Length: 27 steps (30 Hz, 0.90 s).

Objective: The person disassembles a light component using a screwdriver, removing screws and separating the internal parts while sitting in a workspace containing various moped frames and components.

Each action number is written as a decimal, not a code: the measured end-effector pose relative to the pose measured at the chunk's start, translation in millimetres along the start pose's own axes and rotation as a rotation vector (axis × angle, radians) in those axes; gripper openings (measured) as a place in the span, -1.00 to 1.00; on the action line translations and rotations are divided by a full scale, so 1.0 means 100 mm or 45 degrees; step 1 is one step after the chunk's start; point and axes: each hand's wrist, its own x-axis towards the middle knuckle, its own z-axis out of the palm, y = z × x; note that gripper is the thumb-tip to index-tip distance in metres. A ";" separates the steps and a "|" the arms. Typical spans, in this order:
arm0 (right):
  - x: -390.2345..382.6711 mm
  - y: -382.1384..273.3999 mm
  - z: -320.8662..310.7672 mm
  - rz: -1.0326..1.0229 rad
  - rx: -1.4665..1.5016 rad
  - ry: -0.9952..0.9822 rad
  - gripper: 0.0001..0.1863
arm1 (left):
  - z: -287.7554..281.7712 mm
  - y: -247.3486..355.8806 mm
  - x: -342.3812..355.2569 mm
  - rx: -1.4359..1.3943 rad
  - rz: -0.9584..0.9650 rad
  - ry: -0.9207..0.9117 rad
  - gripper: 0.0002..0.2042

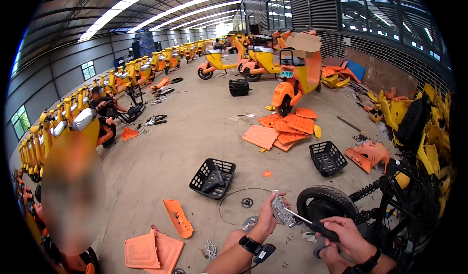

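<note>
My left hand [266, 215] is closed around a clear and silvery part [281, 210] that looks like a lamp unit. A screwdriver [327, 230] with a dark handle is gripped in my right hand [347, 236]. Its thin metal shaft points up and left, the tip at or very near the lamp part; whether they touch, I cannot tell. Just beyond my hands lies a black tyre [312, 192] on the wheel of a stripped scooter frame [390, 210]. A small toothed gear [247, 202] and a thin looped cable rest on the floor left of the lamp part.
A black basket [195, 185] holds a dark power drill [214, 182]; another basket [328, 159] stands farther right. Orange panels [141, 250] lie at lower left, with a pile of panels [287, 125] ahead. A scooter [304, 74] stands behind. Another person [105, 105] crouches at left.
</note>
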 end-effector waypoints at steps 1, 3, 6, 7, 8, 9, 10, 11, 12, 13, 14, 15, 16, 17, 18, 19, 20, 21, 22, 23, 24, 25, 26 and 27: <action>-0.01 -0.01 -0.02 -0.130 -0.023 0.056 -0.73 | 0.06 0.01 0.02 -0.013 0.001 -0.017 -0.60; 0.07 0.09 -0.13 -0.242 0.076 0.161 -0.67 | 0.28 0.04 -0.06 -0.026 -0.064 -0.018 -0.63; 0.26 0.09 -0.03 -0.299 0.130 0.222 -0.58 | 0.17 0.07 -0.20 0.075 -0.180 -0.216 -0.58; 0.35 0.16 -0.08 -0.348 0.164 0.205 -0.57 | 0.14 0.02 -0.18 0.131 -0.216 -0.284 -0.54; 0.45 0.24 -0.14 -0.365 0.146 0.220 -0.55 | 0.20 0.01 -0.19 0.181 -0.264 -0.377 -0.53; 0.51 0.29 -0.20 -0.332 0.108 0.201 -0.51 | 0.28 0.01 -0.21 0.221 -0.297 -0.472 -0.52; 0.52 0.31 -0.21 -0.336 0.120 0.186 -0.48 | 0.32 -0.02 -0.22 0.113 -0.369 -0.512 -0.44; 0.54 0.32 -0.19 -0.344 0.127 0.152 -0.45 | 0.33 -0.06 -0.23 0.107 -0.418 -0.509 -0.43; 0.54 0.33 -0.19 -0.375 0.113 0.139 -0.44 | 0.31 -0.10 -0.25 0.102 -0.462 -0.503 -0.43; 0.54 0.35 -0.18 -0.404 0.096 0.123 -0.43 | 0.31 -0.13 -0.27 0.097 -0.502 -0.494 -0.43; 0.55 0.35 -0.16 -0.430 0.064 0.097 -0.42 | 0.39 -0.16 -0.31 0.069 -0.530 -0.522 -0.44; 0.60 0.40 -0.13 -0.548 -0.009 0.077 -0.42 | 0.37 -0.18 -0.31 -0.001 -0.519 -0.511 -0.44; 0.68 0.48 -0.10 -0.666 -0.083 0.054 -0.42 | 0.34 -0.21 -0.29 -0.071 -0.507 -0.500 -0.44; 0.68 0.48 -0.06 -0.773 -0.162 0.040 -0.42 | 0.31 -0.26 -0.30 -0.152 -0.504 -0.487 -0.45; 0.64 0.48 -0.04 -0.725 -0.272 0.008 -0.44 | 0.27 -0.25 -0.30 -0.133 -0.556 -0.428 -0.43; 0.60 0.47 -0.02 -0.769 -0.625 0.163 -0.46 | 0.24 -0.27 -0.27 -0.135 -0.501 -0.428 -0.42; 0.54 0.40 0.06 -1.084 -0.934 0.316 -0.46 | 0.20 -0.29 -0.25 -0.136 -0.438 -0.421 -0.42; 0.47 0.31 0.14 -1.394 -1.237 0.475 -0.45 | 0.20 -0.29 -0.23 -0.131 -0.386 -0.412 -0.41; 0.40 0.19 0.19 -1.552 -1.274 0.400 -0.48 | 0.23 -0.24 -0.22 -0.136 -0.404 -0.505 -0.40; 0.32 0.08 0.24 -1.707 -1.300 0.313 -0.51 | 0.32 -0.20 -0.24 -0.062 -0.269 -0.335 -0.42; 0.22 0.03 0.30 -1.853 -1.326 0.235 -0.53 | 0.45 -0.13 -0.27 -0.007 -0.253 -0.193 -0.46; 0.13 0.01 0.41 -1.998 -1.338 0.165 -0.61 | 0.51 -0.07 -0.29 0.047 -0.237 -0.050 -0.51; 0.04 0.01 0.52 -2.128 -1.351 0.099 -0.69 | 0.45 -0.05 -0.28 0.069 -0.278 -0.004 -0.57; -0.06 -0.01 0.65 -2.217 -1.281 0.050 -0.77 | 0.35 0.00 -0.24 0.092 -0.320 0.041 -0.63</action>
